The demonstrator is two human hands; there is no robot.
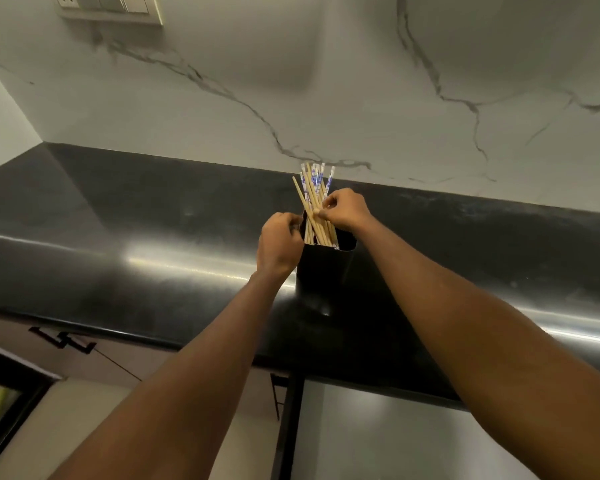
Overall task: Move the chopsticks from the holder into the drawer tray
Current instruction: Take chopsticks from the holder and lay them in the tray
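- Chopsticks (314,199) — head view: a loose, fanned bundle standing in the black holder (324,268) on the dark countertop (118,237); some wear printed sleeves.
- Right hand (345,209) pinches several sticks just above the rim. The pinch is narrow, so outer sticks may slip free and scatter on the lift.
- Left hand (279,244) curls at the holder's left rim — gripping rim or sticks, cannot tell. Unbraced, the tall holder could tip.
- Drawer tray not in view.

One black holder (326,271), one bunch of bamboo chopsticks (313,199), too overlapped to count properly, maybe a dozen. Two hands: left hand (280,245), right hand (346,210). One wall switch plate (111,6).
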